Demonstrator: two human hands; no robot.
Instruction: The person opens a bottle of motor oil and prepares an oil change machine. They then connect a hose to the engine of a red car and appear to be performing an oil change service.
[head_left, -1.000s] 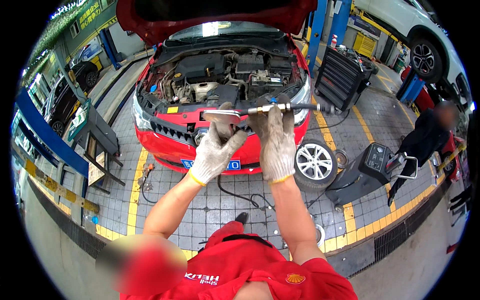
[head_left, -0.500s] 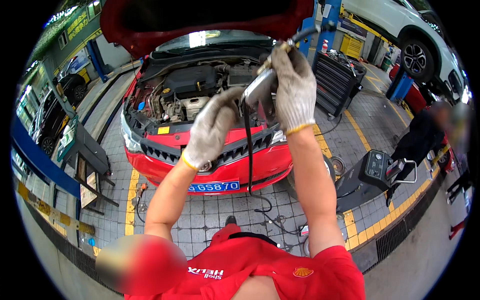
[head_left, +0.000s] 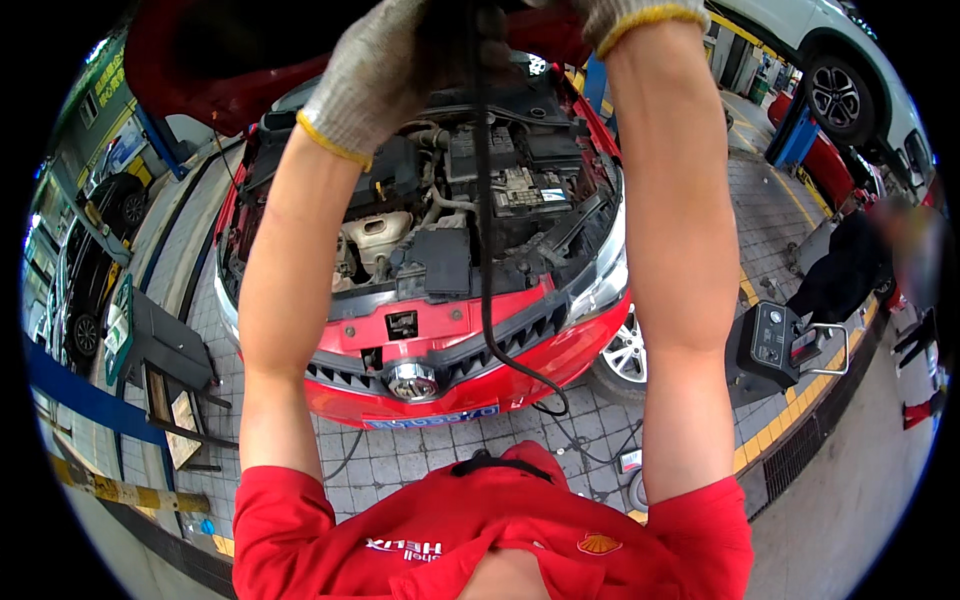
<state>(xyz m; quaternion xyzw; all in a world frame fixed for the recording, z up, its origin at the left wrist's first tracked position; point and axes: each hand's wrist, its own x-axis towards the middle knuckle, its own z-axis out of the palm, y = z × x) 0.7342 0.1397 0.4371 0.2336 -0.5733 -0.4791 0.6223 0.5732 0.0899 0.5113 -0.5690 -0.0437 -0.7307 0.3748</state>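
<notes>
Both my hands wear grey knit gloves with yellow cuffs and are raised at the top edge, before the underside of the lifted red hood (head_left: 175, 90). My left hand (head_left: 375, 85) has its fingers curled round something dark that I cannot make out. My right hand (head_left: 645, 15) is mostly cut off by the upper edge, so its fingers are hidden. A black hose (head_left: 484, 220) hangs down from between the hands, in front of the engine bay (head_left: 400, 165), and bends over the red bumper (head_left: 560, 355) toward the floor.
A wheel (head_left: 625, 350) lies beside the car's front corner. To the right stands a dark machine with a gauge panel (head_left: 770, 335), with a person (head_left: 850, 260) behind it. A white car (head_left: 860, 60) is raised at far right. A grey cabinet (head_left: 165, 325) stands left.
Both hands have risen to the top edge. The silver tool that my right hand held has left view. The red car fills more of the view, and the hose hangs longer.
</notes>
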